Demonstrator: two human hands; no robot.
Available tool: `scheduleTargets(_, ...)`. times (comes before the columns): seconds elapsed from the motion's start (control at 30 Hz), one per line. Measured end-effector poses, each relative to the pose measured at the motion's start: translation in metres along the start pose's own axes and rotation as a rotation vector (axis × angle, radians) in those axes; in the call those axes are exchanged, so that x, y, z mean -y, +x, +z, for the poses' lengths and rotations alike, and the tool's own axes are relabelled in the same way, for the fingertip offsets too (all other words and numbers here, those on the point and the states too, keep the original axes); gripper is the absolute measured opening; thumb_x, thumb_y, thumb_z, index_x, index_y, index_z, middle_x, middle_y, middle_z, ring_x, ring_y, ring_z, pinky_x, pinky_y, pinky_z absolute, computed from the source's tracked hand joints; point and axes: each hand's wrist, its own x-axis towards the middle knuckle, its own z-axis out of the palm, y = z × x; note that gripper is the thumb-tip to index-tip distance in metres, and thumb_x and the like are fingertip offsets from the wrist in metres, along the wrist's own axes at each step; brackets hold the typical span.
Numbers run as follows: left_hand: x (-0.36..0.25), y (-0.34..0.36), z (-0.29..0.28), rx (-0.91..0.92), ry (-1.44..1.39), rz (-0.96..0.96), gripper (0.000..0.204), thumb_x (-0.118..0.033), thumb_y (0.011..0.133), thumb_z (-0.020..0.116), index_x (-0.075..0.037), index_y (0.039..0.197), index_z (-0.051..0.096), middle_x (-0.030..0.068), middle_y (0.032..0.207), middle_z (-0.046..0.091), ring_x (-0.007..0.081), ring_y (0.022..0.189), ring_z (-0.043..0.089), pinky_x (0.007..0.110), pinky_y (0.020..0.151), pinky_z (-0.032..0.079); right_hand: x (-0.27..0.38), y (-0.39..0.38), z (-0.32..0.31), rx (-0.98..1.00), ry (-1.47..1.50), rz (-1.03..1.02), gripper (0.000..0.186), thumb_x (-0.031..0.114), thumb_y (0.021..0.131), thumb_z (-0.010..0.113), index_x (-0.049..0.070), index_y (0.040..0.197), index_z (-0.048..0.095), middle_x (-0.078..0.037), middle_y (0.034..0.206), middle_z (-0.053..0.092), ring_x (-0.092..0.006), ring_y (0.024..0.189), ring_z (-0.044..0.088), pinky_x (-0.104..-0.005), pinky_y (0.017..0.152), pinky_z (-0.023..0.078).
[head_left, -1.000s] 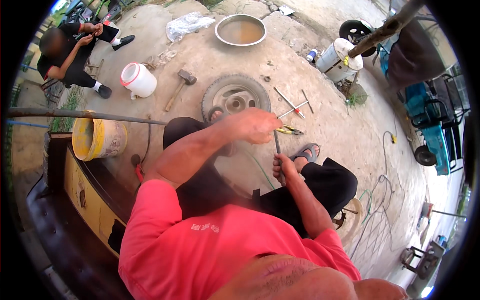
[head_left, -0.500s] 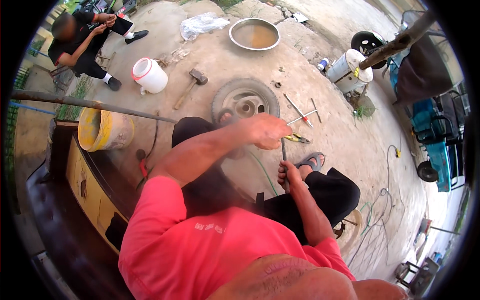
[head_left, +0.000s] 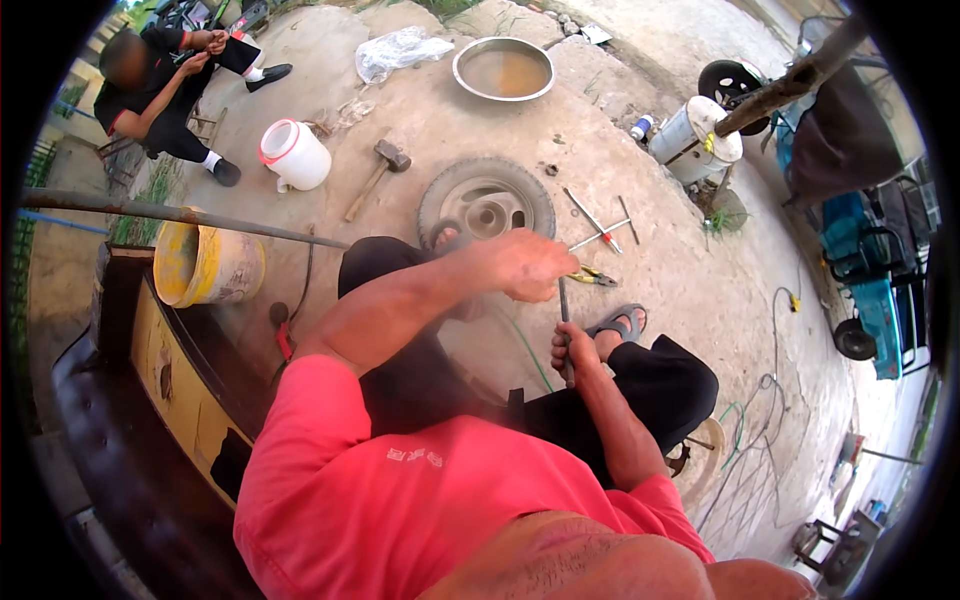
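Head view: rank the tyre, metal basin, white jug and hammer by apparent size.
1. Tyre.
2. Metal basin, though farther off, so unsure.
3. White jug and hammer look alike; no ranking.

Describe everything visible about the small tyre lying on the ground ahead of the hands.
The small tyre lies flat on the bare concrete ground, mounted on a pale metal rim with a dished hub at its centre. Its dark rubber looks dusty and grey. Its near edge is hidden behind the person's dark-clothed knee and left hand. A hammer lies to its left and thin metal rods to its right, both apart from it.
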Motion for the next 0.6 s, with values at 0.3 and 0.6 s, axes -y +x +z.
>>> scheduleTargets(0.3, 0.002, 0.005, 0.0, 0.052, 0.026, 0.056, 0.042, -0.023, 0.09, 0.062, -0.006, 0.129, 0.062, 0.0187, 0.114, 0.068, 0.0401, 0.108, 0.067, 0.052, 0.09, 0.054, -0.003, 0.006, -0.011, -0.008, 0.015, -0.018, 0.021, 0.032, 0.1, 0.063, 0.016, 0.094, 0.051, 0.003, 0.075, 0.048, -0.0119, 0.058, 0.045, -0.0316, 0.049, 0.037)
scheduleTargets(0.6, -0.001, 0.001, -0.006, -0.014, -0.038, 0.054, 0.05, -0.028, 0.092, 0.065, -0.006, 0.137, 0.06, 0.0182, 0.116, 0.066, 0.0399, 0.11, 0.065, 0.051, 0.092, 0.053, 0.002, -0.011, 0.004, -0.097, -0.047, -0.04, 0.03, 0.036, 0.097, 0.068, 0.009, 0.091, 0.057, -0.001, 0.077, 0.053, -0.0138, 0.059, 0.048, -0.0332, 0.051, 0.041)
